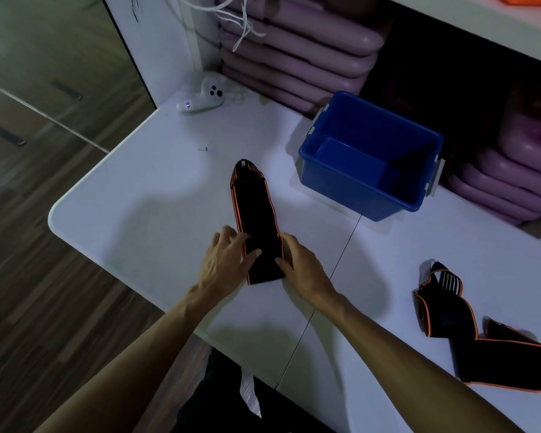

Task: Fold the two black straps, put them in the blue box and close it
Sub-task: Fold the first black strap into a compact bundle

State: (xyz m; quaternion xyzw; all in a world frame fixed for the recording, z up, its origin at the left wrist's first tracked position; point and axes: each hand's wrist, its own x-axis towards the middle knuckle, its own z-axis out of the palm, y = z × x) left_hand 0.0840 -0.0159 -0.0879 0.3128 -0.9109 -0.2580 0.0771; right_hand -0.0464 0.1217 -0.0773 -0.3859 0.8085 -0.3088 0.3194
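Observation:
A black strap with orange edging lies flat on the white table, running away from me. My left hand grips its near left edge, thumb on top. My right hand grips the near right edge in the same way. A second black strap with orange trim lies loosely twisted at the right, untouched. The blue box stands open and empty beyond the first strap, with grey latches on its sides. No lid is in view.
A white game controller and a small screw lie at the table's far left. Stacked purple pads sit behind the box and to the right. The table's rounded left edge drops to a wooden floor.

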